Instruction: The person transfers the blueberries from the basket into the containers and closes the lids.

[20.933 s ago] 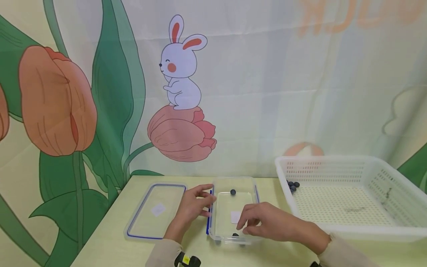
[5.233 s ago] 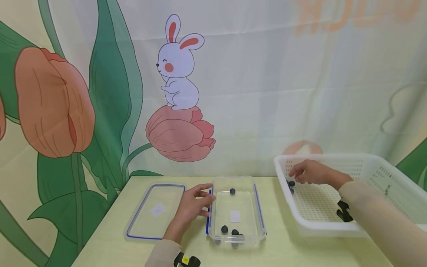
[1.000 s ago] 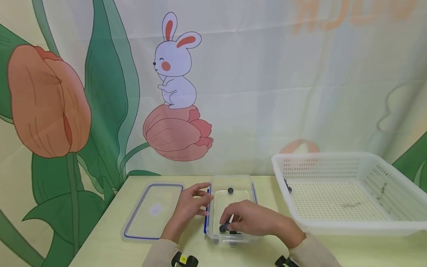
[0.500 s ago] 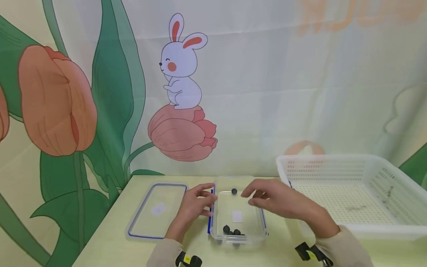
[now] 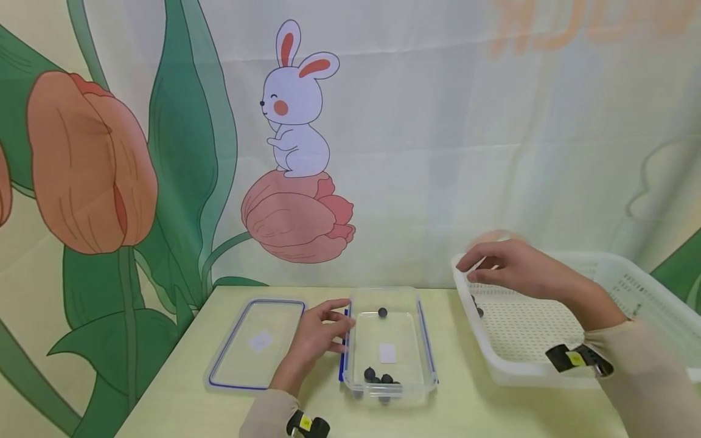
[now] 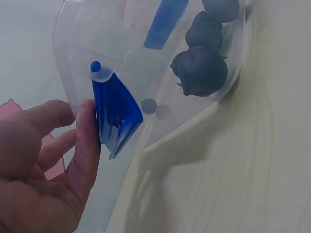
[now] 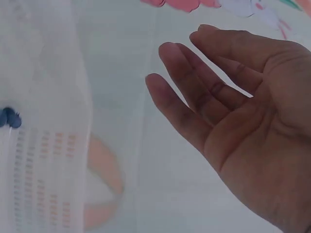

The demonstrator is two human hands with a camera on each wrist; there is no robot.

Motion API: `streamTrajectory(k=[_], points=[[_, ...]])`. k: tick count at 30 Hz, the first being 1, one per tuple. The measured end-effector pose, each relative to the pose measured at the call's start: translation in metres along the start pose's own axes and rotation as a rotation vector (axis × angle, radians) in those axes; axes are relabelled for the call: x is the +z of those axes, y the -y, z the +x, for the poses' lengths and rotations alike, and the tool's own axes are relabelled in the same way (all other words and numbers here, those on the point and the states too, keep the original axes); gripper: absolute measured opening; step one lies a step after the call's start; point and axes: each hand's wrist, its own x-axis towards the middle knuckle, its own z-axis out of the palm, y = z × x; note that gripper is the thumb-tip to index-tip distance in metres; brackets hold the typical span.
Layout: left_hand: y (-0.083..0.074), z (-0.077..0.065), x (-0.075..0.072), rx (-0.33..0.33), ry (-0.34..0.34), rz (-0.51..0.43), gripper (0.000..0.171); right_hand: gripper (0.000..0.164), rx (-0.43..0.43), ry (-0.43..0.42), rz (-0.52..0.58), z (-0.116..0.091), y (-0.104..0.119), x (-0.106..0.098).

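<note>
A clear plastic food box [image 5: 408, 340] stands on the table, its lid off. Several blueberries [image 5: 370, 373] cluster at its near end, and one blueberry [image 5: 383, 312] lies at the far end. My left hand [image 5: 317, 337] rests against the box's left side; in the left wrist view its fingers touch by the blue latch [image 6: 114, 114]. Over the left rim of a white basket [image 5: 484, 353] hovers my right hand [image 5: 512, 267], fingers loosely bent. The right wrist view shows nothing in that hand [image 7: 243, 111]. A few blueberries [image 5: 480, 312] sit against the basket's left wall.
The clear lid [image 5: 234, 362] with a blue seal lies left of the box on the pale yellow table [image 5: 181, 407]. Behind the table hangs a printed cloth [image 5: 405, 182] with a rabbit and tulips.
A second ago my right hand was inside the box with a blueberry; it has let go and moved up and right to the basket. My left hand stays at the box.
</note>
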Motion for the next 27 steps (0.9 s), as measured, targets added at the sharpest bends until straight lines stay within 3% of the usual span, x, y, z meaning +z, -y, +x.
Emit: streamTrajectory(k=[9, 17, 27], points=[[-0.002, -0.001, 0.000, -0.007, -0.013, 0.010, 0.046, 0.017, 0.103, 0.033, 0.103, 0.017, -0.048, -0.014], [-0.001, -0.001, 0.001, 0.001, -0.003, 0.008, 0.046, 0.019, 0.178, 0.149, 0.113, 0.027, -0.096, 0.000], [-0.003, -0.003, 0.001, -0.012, -0.007, 0.009, 0.047, 0.016, 0.276, 0.246, 0.147, 0.027, -0.126, 0.019]])
